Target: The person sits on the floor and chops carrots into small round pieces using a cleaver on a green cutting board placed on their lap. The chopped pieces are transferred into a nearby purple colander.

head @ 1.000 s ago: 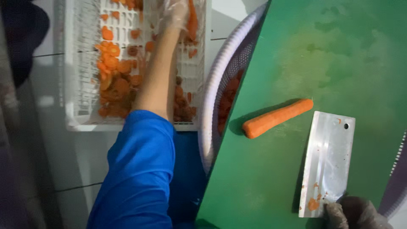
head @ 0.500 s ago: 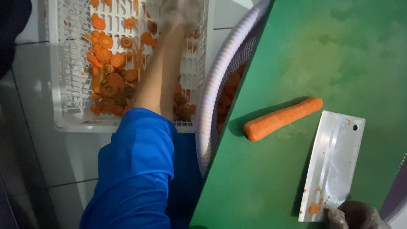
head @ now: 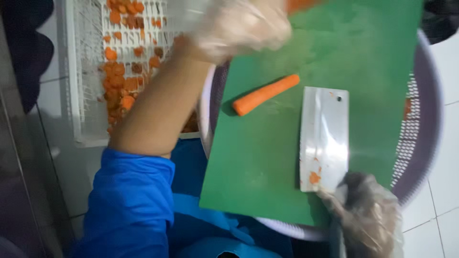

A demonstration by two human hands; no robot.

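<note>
— What carries it all?

— A white tiled floor (head: 447,157), showing at the right edge and at the left. On it to the left sits a white slatted crate (head: 83,95), with orange carrot slices (head: 122,81) scattered in it.

— And in the middle?

— A round purple perforated basket (head: 423,143), right of the crate. A green cutting board (head: 267,157) lies flat across its rim.

— What lies on the board?

— A peeled carrot (head: 265,94) toward the far left, slanted, and just right of it a broad steel cleaver (head: 325,138) lying flat, with orange bits near its near end.
</note>
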